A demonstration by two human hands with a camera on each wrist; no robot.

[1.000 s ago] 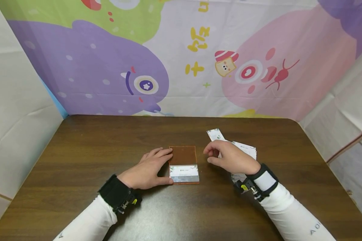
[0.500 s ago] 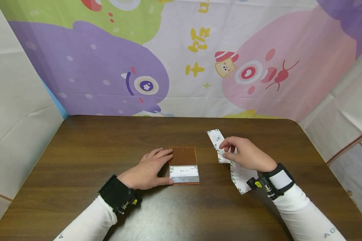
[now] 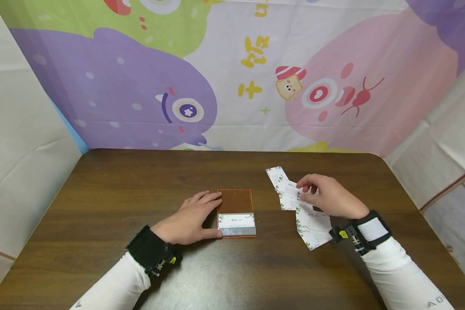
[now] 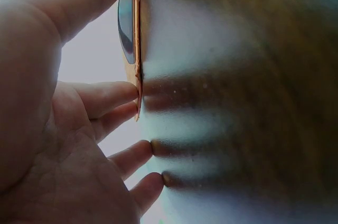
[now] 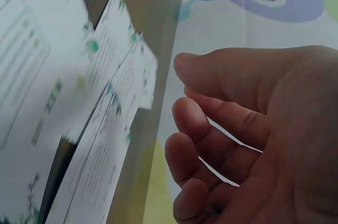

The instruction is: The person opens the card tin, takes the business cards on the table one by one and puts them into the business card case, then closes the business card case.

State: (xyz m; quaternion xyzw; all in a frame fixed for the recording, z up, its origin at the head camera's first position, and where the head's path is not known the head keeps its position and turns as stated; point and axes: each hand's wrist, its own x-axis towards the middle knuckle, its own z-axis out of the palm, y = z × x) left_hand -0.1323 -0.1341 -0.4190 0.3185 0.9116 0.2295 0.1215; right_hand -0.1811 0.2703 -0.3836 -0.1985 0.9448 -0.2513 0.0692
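In the head view a flat amber card album [image 3: 234, 200] lies open on the table, with a white leaf-printed card [image 3: 236, 220] in its lower half. My left hand [image 3: 187, 220] rests at its left edge, thumb at the near corner and fingertips along the side. The left wrist view shows the album's thin orange edge [image 4: 138, 39] at the thumb and fingertips. To the right, several white printed cards [image 3: 288, 196] lie overlapping. My right hand [image 3: 329, 198] is over them, fingers loosely bent. In the right wrist view nothing lies between its fingertips, and cards [image 5: 113, 49] spread beside them.
A dark wooden table [image 3: 139, 172] carries everything. Behind it hangs a cartoon-printed cloth [image 3: 232, 120], with pale sheets on both sides. Another part of the card spread [image 3: 311, 230] reaches toward the right wrist's camera strap [image 3: 366, 232].
My right hand has moved right and slightly away from the album, uncovering more of the white cards. The left hand and the album have stayed put.
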